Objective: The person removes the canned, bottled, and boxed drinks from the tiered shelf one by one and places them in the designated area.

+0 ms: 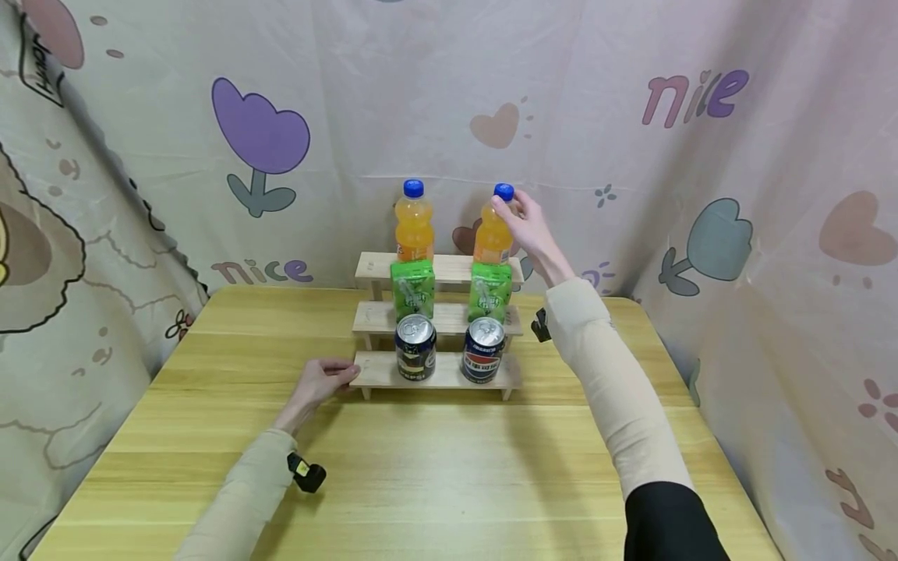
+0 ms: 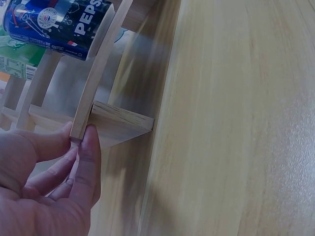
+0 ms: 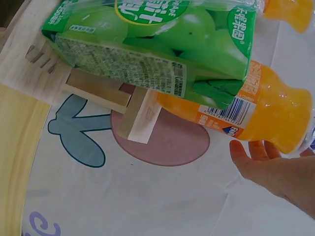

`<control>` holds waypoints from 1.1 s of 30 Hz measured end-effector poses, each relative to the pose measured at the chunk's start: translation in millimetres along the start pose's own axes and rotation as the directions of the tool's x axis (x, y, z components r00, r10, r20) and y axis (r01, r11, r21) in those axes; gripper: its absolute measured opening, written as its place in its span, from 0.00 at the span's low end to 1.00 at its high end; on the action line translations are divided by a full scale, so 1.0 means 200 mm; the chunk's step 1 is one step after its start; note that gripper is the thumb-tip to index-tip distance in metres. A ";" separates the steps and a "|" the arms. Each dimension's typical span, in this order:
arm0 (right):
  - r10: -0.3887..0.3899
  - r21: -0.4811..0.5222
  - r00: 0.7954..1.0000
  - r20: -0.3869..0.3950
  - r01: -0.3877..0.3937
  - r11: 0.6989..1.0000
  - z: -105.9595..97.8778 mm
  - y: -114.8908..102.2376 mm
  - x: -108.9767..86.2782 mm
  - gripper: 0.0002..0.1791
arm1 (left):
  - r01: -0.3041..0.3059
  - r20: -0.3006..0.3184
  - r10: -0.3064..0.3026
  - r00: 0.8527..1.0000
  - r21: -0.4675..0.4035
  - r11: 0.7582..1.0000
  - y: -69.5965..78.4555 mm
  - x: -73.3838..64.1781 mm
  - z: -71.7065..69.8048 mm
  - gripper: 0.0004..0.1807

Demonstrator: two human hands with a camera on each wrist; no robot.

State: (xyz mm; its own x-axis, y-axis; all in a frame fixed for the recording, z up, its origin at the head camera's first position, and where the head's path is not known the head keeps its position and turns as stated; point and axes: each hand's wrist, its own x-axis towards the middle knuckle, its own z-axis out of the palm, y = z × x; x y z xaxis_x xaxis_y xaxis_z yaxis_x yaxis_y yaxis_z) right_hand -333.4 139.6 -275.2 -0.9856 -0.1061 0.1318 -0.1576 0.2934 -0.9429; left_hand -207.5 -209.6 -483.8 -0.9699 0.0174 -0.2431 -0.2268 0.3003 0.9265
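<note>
Printed curtain (image 1: 393, 93) behind worktop (image 1: 435, 467) | wooden rack (image 1: 452, 268) at worktop's 12 o'clock | your left hand (image 1: 320, 385) pinches its lowest shelf (image 1: 447, 369) at 8 o'clock | your right hand (image 1: 531, 226) grips orange bottle (image 1: 493, 236) near its cap (image 1: 503, 190), rack's 1 o'clock

Adds up to two clear plastic bottles (image 1: 414, 224) (image 1: 493, 228) of orange drink, two blue screw caps (image 1: 413, 188) (image 1: 503, 191), two green box-shaped drink cartons (image 1: 412, 290) (image 1: 489, 292) and two dark-blue metal cans (image 1: 416, 351) (image 1: 483, 352). Also includes one pale wooden three-tiered stand (image 1: 452, 370), one wood-grain table (image 1: 449, 475) and two bare hands (image 1: 323, 383) (image 1: 528, 226).
</note>
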 end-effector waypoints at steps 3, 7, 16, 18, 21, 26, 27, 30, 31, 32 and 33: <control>0.009 0.020 1.000 -0.017 -0.009 1.000 0.00 -0.01 0.01 0.29 | 0.007 -0.002 -0.007 1.000 -0.009 1.000 0.00 0.00 0.01 0.22; 0.013 0.024 0.999 -0.043 -0.011 1.000 0.00 -0.01 0.01 0.27 | 0.001 0.003 -0.001 1.000 -0.022 1.000 0.01 0.00 0.01 0.23; 0.005 0.048 0.994 -0.111 0.001 0.999 -0.06 -0.07 0.00 0.23 | 0.000 0.007 0.000 1.000 -0.009 1.000 0.01 0.00 0.00 0.23; 0.012 0.060 0.993 -0.114 -0.005 0.998 -0.09 -0.09 -0.01 0.23 | 0.002 0.008 -0.002 1.000 -0.010 1.000 0.01 0.00 0.00 0.23; 0.020 0.072 0.992 -0.122 -0.011 0.997 -0.16 -0.10 -0.01 0.23 | 0.003 0.006 -0.003 1.000 -0.011 1.000 0.01 0.00 0.01 0.23; 0.059 0.081 0.986 -0.159 -0.046 0.996 -0.27 -0.09 -0.04 0.15 | 0.000 -0.004 0.000 1.000 -0.022 1.000 0.01 0.00 0.01 0.22; 0.067 0.081 0.984 -0.168 -0.054 0.995 -0.29 -0.08 -0.05 0.13 | 0.000 -0.007 0.000 1.000 -0.024 1.000 0.01 0.00 0.01 0.21; 0.085 0.073 0.978 -0.192 -0.072 0.995 -0.36 -0.03 -0.07 0.09 | -0.001 -0.001 0.001 1.000 -0.023 1.000 0.01 0.00 0.01 0.22; 0.093 0.070 0.975 -0.200 -0.080 0.994 -0.38 -0.01 -0.08 0.09 | 0.002 -0.001 -0.002 1.000 -0.023 1.000 0.01 0.00 0.01 0.22; 0.105 0.067 0.973 -0.208 -0.093 0.993 -0.40 0.00 -0.09 0.09 | 0.003 0.002 -0.003 1.000 -0.023 1.000 0.01 0.00 0.01 0.22; 0.116 0.057 0.970 -0.215 -0.106 0.993 -0.42 0.02 -0.10 0.10 | 0.006 0.003 -0.005 1.000 -0.023 1.000 0.01 0.00 0.01 0.22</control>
State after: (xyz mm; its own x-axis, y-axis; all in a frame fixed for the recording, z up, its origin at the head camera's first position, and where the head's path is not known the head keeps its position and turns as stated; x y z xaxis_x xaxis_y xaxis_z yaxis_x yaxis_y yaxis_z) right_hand -319.8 222.3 -257.0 -0.9872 0.1351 0.0844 -0.0488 0.2481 -0.9675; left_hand -208.3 -207.4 -482.8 -0.9683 0.0186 -0.2490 -0.2341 0.2782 0.9315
